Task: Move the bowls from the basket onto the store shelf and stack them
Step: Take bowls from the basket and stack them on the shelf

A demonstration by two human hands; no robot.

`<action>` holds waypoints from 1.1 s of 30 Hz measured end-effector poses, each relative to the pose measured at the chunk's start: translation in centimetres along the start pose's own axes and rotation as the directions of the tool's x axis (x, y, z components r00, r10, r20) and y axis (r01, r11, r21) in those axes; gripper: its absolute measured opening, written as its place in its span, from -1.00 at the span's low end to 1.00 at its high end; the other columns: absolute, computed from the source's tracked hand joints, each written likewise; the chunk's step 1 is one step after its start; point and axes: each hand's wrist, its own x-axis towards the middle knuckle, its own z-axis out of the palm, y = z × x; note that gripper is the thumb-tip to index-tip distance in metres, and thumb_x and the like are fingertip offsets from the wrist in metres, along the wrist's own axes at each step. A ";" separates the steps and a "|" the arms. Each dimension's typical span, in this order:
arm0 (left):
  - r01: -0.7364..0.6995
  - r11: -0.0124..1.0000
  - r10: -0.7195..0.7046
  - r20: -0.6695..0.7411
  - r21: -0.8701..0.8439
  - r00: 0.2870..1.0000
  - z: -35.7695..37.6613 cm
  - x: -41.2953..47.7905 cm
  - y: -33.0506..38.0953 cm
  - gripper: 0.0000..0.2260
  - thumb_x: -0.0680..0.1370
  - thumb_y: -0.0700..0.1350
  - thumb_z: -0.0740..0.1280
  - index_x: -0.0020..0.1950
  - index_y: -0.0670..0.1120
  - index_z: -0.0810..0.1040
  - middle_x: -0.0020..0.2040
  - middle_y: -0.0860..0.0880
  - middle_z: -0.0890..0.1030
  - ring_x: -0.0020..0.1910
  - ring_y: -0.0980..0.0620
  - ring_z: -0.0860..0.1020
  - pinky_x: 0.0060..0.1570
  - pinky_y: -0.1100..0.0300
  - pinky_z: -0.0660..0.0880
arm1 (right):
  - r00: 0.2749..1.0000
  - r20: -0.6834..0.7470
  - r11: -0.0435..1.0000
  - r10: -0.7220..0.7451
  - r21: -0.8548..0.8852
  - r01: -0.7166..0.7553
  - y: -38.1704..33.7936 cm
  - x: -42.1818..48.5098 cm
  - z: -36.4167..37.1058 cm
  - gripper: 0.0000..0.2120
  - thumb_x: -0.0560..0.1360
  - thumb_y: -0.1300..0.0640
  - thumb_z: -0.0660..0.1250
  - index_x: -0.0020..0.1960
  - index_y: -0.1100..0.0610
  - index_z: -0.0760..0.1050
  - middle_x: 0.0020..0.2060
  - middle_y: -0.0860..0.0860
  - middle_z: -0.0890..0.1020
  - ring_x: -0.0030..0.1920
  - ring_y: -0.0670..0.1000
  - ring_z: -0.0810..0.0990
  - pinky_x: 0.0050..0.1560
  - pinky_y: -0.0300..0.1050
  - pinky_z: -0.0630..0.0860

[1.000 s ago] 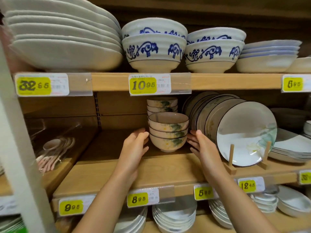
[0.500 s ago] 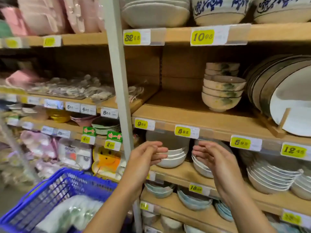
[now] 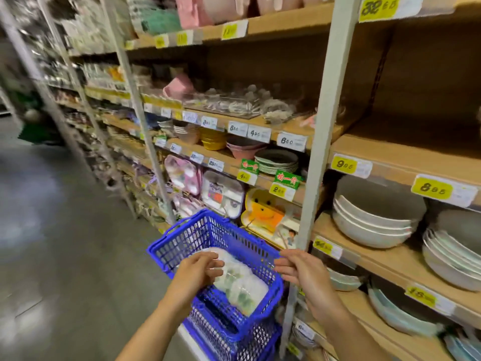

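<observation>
In a crockery aisle, I have both hands over a blue basket (image 3: 182,238) that sits on a second blue basket (image 3: 229,346) at the foot of the shelving. The bowls (image 3: 242,285), pale with green markings and bundled in clear wrap, lie on their side inside the upper basket, toward its right half.

My left hand (image 3: 197,269) hovers over the near end of the bundle, its grip loose and spread, fingers slack and closed on nothing. Motion blur keeps me from telling whether the fingertips touch the wrap. My right hand (image 3: 302,272) is just beside the basket's right rim, its grip half-curled and empty. I cannot tell whether it touches the plastic.

To the right runs the wooden store shelf (image 3: 406,157), its top surface bare where it shows, with a yellow price tag (image 3: 350,165) on its front edge. A grey upright post (image 3: 322,142) stands between that bay and the next. On the level below, large white bowls (image 3: 369,230) sit nested, with a pile of pale plates (image 3: 453,261) just beside them. The grey floor (image 3: 65,230) stretches away on the left, much of it blurred.
</observation>
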 end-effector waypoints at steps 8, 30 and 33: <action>0.126 0.991 -0.122 -0.075 0.049 0.990 -10.2 11.8 -2.3 -0.84 0.59 -0.25 0.21 -0.04 -0.22 0.59 -0.17 -0.15 0.65 -0.29 -0.04 0.58 -0.24 0.18 0.44 | 0.990 0.013 0.972 0.143 -0.189 -0.138 6.3 9.1 10.6 -0.83 0.55 0.20 0.27 -0.12 0.13 0.62 -0.28 0.08 0.71 -0.29 -0.01 0.69 -0.23 -0.19 0.54; -0.121 0.107 -0.512 0.159 0.987 0.844 -15.1 41.1 -17.1 -0.66 0.62 -0.24 0.10 0.38 -0.24 0.41 0.41 -0.22 0.42 0.38 -0.22 0.40 0.33 -0.02 0.32 | 0.851 -0.047 0.155 0.522 -0.977 -0.148 29.5 25.8 27.8 -0.58 0.56 -0.11 0.22 0.15 0.22 0.56 0.13 0.17 0.63 0.16 0.15 0.60 0.06 -0.01 0.54; -0.165 0.099 -0.542 0.192 0.981 0.818 -14.5 41.9 -18.4 -0.65 0.61 -0.26 0.10 0.36 -0.31 0.41 0.39 -0.26 0.44 0.37 -0.20 0.43 0.32 0.03 0.35 | 0.867 -0.089 0.067 0.491 -0.988 -0.139 31.9 26.8 28.7 -0.67 0.59 0.00 0.18 0.20 0.17 0.56 0.16 0.11 0.63 0.20 0.12 0.59 0.11 -0.04 0.53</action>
